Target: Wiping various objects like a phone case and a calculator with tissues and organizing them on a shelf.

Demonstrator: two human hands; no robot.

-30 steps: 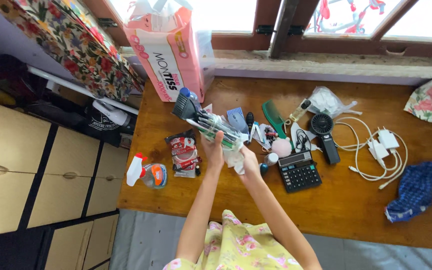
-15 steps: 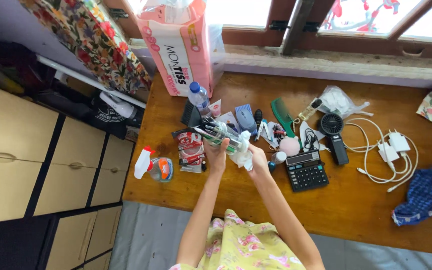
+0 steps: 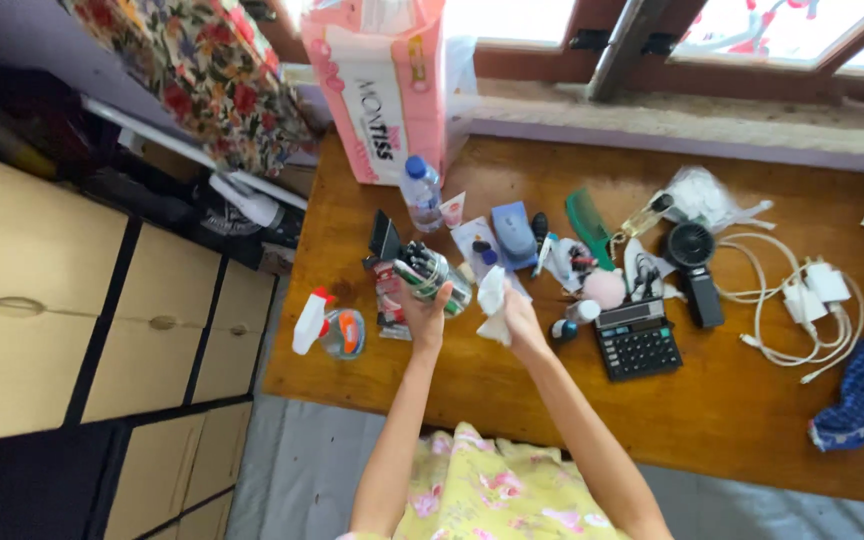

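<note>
Gripping one pen jar (image 3: pixel 430 277) and one tissue (image 3: pixel 493 305).

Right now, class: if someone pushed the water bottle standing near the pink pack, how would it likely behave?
The bottle stands upright, tall and narrow, so a push near its cap would probably tip it. Being round, it would likely roll on the table. It looks like clear thin plastic, so probably light and not fragile.
</note>
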